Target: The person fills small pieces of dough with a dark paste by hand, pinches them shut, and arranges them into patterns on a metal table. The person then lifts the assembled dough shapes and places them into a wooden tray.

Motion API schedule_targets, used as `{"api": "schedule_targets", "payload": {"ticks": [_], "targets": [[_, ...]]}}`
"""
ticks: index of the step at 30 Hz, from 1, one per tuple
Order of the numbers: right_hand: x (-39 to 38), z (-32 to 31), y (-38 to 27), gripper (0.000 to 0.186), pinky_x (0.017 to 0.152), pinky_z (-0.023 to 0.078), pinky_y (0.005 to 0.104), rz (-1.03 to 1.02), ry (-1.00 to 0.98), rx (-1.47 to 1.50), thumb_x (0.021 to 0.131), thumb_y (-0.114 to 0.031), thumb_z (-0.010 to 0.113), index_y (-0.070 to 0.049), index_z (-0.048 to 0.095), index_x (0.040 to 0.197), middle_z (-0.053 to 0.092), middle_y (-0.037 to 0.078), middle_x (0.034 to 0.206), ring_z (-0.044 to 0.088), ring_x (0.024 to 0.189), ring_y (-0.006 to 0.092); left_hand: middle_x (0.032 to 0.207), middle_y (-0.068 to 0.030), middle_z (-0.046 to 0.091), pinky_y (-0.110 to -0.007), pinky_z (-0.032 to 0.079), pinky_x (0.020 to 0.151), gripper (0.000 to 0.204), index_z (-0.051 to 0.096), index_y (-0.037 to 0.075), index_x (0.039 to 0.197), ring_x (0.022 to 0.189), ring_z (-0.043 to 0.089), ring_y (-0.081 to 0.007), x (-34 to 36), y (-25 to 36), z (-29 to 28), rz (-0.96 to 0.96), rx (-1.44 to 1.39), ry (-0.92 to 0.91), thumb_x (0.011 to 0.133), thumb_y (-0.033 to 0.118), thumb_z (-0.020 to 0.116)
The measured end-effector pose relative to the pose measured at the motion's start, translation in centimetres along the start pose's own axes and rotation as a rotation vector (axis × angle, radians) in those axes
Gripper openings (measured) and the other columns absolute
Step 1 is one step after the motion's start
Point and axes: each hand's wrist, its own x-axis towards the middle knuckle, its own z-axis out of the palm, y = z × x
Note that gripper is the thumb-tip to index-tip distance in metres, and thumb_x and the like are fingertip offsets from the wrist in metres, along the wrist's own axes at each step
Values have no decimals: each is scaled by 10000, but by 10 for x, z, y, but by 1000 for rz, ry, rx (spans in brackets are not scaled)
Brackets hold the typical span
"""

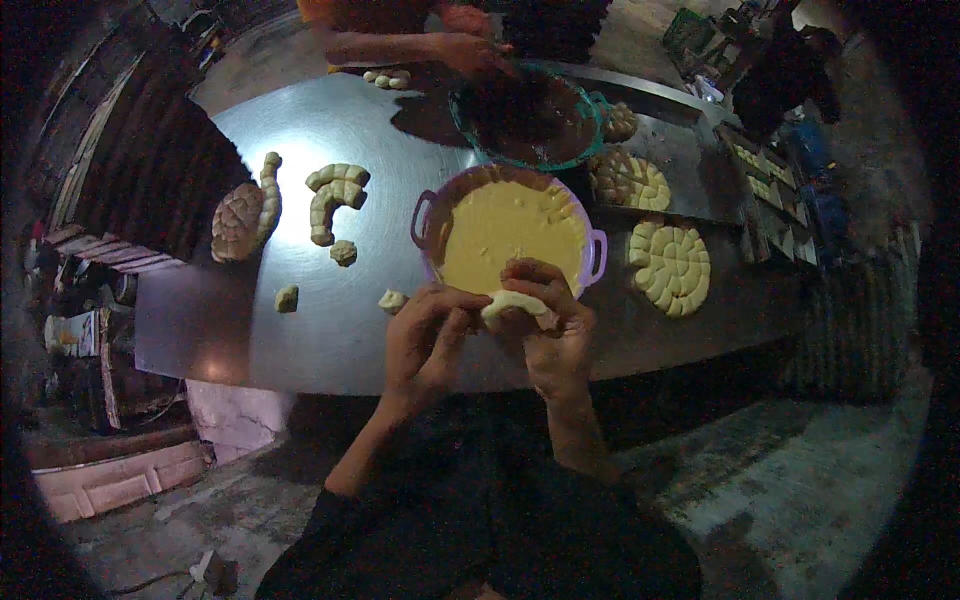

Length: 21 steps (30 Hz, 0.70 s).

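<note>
Both my hands meet over the near rim of a purple basin (428,215) that holds a yellow, paste-like filling (505,230). A pale piece of dough (512,303) is pinched between them. My left hand (432,335) grips its left end with thumb and fingers. Curled around the right side of the same piece is my right hand (555,330), with its fingertips close above the filling. Just left of my left hand a small dough lump (393,300) lies on the metal table (330,350).
A teal-rimmed basin (530,165) stands behind the purple one, beside another person's hands (470,55). Rows of dough pieces (335,195) and a round dough cluster (238,222) lie left. Further dough clusters (670,268) sit right. The table's near edge curves before me.
</note>
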Motion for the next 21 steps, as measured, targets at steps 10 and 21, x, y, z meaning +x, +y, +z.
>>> {"api": "schedule_targets", "payload": {"ticks": [10,21], "targets": [[62,92,23,642,700,474,232,415,-193,400,857,-54,680,-8,390,1428,559,-28,839,531,756,83,826,-108,611,-442,542,715,392,545,102,992,732,605,-253,86,-59,-34,761,-556,145,906,479,612],[252,24,120,397,830,522,358,150,-456,-944,943,-162,535,-92,523,1334,660,141,1100,663,942,288,1277,-175,568,-352,462,965,483,476,9,1326,1113,593,-219,115,-153,-101,-361,-562,233,880,33,658]]}}
